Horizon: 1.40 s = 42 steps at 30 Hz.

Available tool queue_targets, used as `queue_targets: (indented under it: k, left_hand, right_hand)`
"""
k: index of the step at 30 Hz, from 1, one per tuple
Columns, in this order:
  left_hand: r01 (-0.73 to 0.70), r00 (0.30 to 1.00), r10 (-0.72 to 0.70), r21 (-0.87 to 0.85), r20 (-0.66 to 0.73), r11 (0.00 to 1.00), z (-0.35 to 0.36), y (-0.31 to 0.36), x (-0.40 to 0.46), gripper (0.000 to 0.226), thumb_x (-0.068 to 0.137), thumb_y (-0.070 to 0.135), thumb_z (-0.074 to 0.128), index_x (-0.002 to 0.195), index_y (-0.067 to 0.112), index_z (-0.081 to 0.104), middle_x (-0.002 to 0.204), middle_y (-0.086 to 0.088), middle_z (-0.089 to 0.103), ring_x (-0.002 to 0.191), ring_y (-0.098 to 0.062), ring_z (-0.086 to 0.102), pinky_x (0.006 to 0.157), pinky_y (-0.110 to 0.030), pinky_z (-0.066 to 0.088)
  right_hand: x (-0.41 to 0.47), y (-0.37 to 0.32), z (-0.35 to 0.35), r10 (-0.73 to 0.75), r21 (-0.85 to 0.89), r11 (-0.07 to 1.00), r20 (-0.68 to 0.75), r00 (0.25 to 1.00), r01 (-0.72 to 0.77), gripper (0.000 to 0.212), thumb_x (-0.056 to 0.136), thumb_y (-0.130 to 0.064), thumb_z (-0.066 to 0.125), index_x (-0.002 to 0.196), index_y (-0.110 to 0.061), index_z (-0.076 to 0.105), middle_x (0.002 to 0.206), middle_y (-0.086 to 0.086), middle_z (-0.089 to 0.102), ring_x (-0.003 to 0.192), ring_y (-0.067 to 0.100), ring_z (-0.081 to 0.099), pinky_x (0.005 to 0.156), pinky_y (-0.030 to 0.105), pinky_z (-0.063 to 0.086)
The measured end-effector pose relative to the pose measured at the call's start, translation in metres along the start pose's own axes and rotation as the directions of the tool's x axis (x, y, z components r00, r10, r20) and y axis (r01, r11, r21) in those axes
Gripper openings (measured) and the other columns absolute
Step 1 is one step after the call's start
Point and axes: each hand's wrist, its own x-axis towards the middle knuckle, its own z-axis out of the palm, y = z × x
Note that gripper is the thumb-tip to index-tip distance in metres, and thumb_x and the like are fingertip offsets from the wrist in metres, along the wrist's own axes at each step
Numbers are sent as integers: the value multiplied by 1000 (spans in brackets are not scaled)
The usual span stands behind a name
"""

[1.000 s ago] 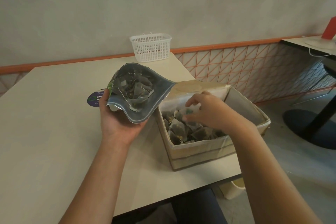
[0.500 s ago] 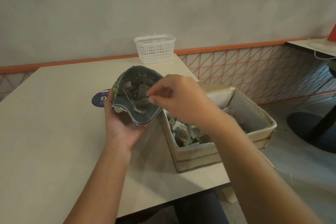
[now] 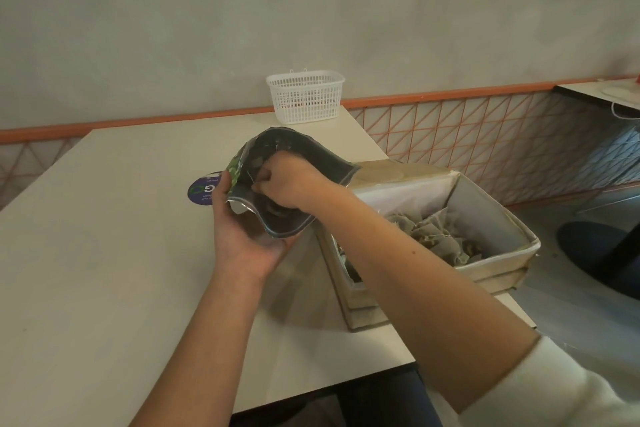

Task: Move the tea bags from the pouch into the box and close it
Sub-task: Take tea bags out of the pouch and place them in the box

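At a beige table (image 3: pixel 104 270), we cradle the open pouch (image 3: pixel 298 163) from below in our left hand (image 3: pixel 242 236), fingers curled around its base. Our right hand (image 3: pixel 287 184) reaches into its mouth, fingers bent; whether they grip anything we cannot tell. Just right of the pouch, the open box (image 3: pixel 498 218) holds a heap of tea bags (image 3: pixel 429 236). A white basket (image 3: pixel 306 95) stands at the far edge.
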Motion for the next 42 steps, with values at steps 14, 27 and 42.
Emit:
queue_targets:
  k: [14, 27, 42]
  left_hand:
    - [5, 999, -7, 43, 38, 999, -6, -3, 7, 52, 90, 60, 52, 107, 19, 78, 138, -15, 61, 129, -38, 54, 109, -53, 40]
    - [30, 998, -29, -6, 54, 1000, -11, -4, 12, 55, 91, 57, 55, 133, 23, 62, 139, -14, 59, 129, -38, 55, 115, -48, 36]
    - [20, 998, -21, 14, 60, 1000, -10, -5, 11, 52, 91, 57, 53, 124, 20, 68, 139, -16, 59, 129, -39, 55, 111, -48, 40]
  right_hand:
    - [-86, 35, -37, 91, 613, 767, -401, 912, 192, 9, 92, -19, 63, 92, -13, 69, 82, 2, 73, 72, 13, 70, 72, 29, 60]
    - [-136, 91, -76, 304, 774, 605, -441, 845, 186, 20, 96, -19, 57, 107, -3, 62, 97, 5, 74, 76, 23, 68, 70, 33, 60]
    - [-133, 124, -51, 242, 212, 955, -151, 958, -208, 18, 92, -24, 62, 107, -20, 72, 97, -10, 69, 80, -2, 57, 66, 9, 42]
